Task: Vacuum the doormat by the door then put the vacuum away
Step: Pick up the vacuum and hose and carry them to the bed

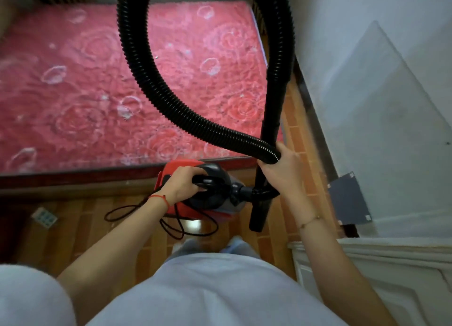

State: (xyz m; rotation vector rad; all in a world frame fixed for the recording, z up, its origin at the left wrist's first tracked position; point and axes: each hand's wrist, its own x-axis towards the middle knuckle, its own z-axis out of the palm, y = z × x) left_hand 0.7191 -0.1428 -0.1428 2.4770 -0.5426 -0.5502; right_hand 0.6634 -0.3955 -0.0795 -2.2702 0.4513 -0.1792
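Nearest to us hung our pale grey shirt (203, 289), and past it the brown brick-patterned floor (303, 139). A thin black power cord (171, 224) lay looped on that floor just beyond our feet. Our left hand (182, 185), a red string at its wrist, was curled round the black carry handle (208, 180) on top of the small red and black canister vacuum cleaner (186, 209), which sat close in front of us at the near edge of a bed. Our right hand (281, 170), just right of the vacuum, was clamped on the black rigid wand (271, 120) together with a stretch of the black ribbed hose (146, 81). The wand stood nearly upright, its lower end close to the floor. From the vacuum's front the hose passed through our grip, swept up in a wide arc over the bed and ran out of view at the top. The pink rose-patterned mattress (73, 81) filled the far left. On the right stood a white wall (391, 81). We could not see a doormat.
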